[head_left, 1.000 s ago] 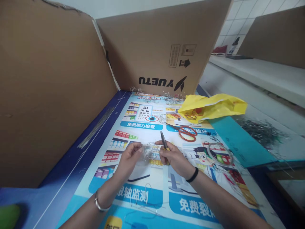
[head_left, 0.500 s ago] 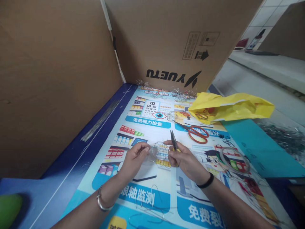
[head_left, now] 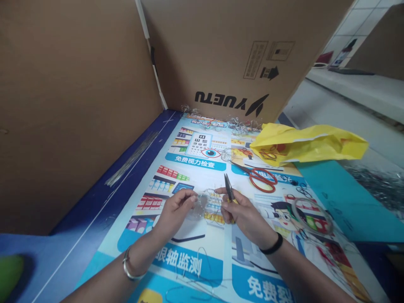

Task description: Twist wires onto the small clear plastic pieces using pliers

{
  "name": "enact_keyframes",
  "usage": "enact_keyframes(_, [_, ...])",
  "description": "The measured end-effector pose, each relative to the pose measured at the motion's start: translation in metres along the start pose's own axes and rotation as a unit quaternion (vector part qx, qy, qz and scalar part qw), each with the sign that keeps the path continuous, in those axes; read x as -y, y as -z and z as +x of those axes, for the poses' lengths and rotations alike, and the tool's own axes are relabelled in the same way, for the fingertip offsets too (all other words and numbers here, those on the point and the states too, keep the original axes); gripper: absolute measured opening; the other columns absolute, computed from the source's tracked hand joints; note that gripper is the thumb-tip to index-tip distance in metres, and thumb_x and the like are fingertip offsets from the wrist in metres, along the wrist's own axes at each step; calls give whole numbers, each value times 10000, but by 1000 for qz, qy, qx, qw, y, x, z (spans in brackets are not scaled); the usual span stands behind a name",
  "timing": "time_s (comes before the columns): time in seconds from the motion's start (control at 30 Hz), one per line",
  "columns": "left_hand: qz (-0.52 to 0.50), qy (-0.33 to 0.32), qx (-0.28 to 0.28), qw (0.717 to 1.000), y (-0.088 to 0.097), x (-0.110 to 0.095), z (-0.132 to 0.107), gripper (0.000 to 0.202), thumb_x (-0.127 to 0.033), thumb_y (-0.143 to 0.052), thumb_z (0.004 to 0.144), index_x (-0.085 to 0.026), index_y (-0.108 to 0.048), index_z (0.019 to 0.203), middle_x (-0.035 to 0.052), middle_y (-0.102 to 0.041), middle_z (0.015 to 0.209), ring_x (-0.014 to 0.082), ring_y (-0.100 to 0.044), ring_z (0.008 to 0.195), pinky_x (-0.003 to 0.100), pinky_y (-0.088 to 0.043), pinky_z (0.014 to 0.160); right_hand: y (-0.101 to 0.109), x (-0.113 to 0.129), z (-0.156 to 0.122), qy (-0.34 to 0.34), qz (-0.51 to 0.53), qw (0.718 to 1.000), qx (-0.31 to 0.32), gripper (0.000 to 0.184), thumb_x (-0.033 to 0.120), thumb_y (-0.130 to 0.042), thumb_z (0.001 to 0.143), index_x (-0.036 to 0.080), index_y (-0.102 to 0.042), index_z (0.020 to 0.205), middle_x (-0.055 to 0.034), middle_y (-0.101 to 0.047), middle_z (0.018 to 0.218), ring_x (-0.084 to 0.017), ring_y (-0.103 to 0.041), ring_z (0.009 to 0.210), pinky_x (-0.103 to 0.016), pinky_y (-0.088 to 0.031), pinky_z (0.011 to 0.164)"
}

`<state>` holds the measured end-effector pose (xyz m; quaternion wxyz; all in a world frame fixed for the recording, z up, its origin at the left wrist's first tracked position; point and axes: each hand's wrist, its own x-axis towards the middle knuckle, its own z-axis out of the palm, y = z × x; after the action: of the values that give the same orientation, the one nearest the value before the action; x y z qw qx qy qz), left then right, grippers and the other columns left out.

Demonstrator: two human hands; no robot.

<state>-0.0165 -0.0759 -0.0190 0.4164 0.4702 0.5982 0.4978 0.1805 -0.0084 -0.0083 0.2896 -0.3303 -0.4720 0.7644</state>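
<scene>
A bent piece of thin silvery wire point(head_left: 205, 204), shaped in loops, hangs between my two hands above the printed sheet. My left hand point(head_left: 179, 206) pinches its left side between thumb and fingertips. In my right hand point(head_left: 243, 214) I hold pliers point(head_left: 228, 189) with yellow handles, their dark jaws pointing up and away from me. The right index fingertip reaches the wire's right side. Beyond my right hand, scissors point(head_left: 263, 180) with red-orange handles lie on the sheet. Loose wire pieces point(head_left: 202, 269) lie close to me, between my forearms.
Cardboard panels point(head_left: 214, 50) wall in the back and left. A bundle of straight wires point(head_left: 132, 160) lies at left. At right are a yellow bag point(head_left: 312, 141), a coil of wire point(head_left: 312, 215) and a heap of wire scraps point(head_left: 378, 185). A green object point(head_left: 11, 271) sits at the lower left.
The view has shifted slightly. Both hands keep nearly the same pose, with the wire between them and the pliers still in the right hand.
</scene>
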Motion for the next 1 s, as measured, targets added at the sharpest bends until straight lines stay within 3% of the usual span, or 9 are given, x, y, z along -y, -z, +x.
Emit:
enact_keyframes(0.37, [-14, 0, 5, 1000, 1, -3, -1, 167, -360, -532, 829, -219, -605, 882, 18, -587, 750, 141, -519, 679, 282, -419, 640, 0, 0, 0, -3, -4, 1000, -2, 324, 275, -599, 768, 214, -539, 1081, 58, -434, 580, -90, -413, 479, -247, -262, 486])
enact_keyframes(0.6, [-113, 23, 61, 991, -1, -5, -1, 132, -325, -538, 831, -199, -550, 871, 48, -615, 1036, 102, -524, 657, 253, -413, 599, 0, -1, 0, -3, 1, 1000, -2, 331, 283, -622, 745, 224, -547, 1062, 57, -440, 615, -83, -423, 474, -240, -276, 473])
enact_keyframes(0.8, [-157, 31, 69, 985, -1, -6, -1, 111, -296, -554, 832, -194, -518, 856, 32, -626, 960, 88, -523, 638, 237, -404, 587, 2, -2, 0, -1, -8, 1000, 6, 321, 269, -601, 774, 223, -545, 1087, 60, -437, 586, -87, -422, 483, -244, -273, 487])
enact_keyframes(1.0, [-131, 20, 67, 989, -1, -8, -1, 140, -308, -536, 840, -201, -545, 930, 19, -593, 779, 116, -523, 651, 254, -412, 595, 1, -1, 0, -10, -1, 1000, 6, 330, 276, -617, 759, 219, -545, 1077, 56, -436, 605, -85, -416, 478, -240, -268, 476])
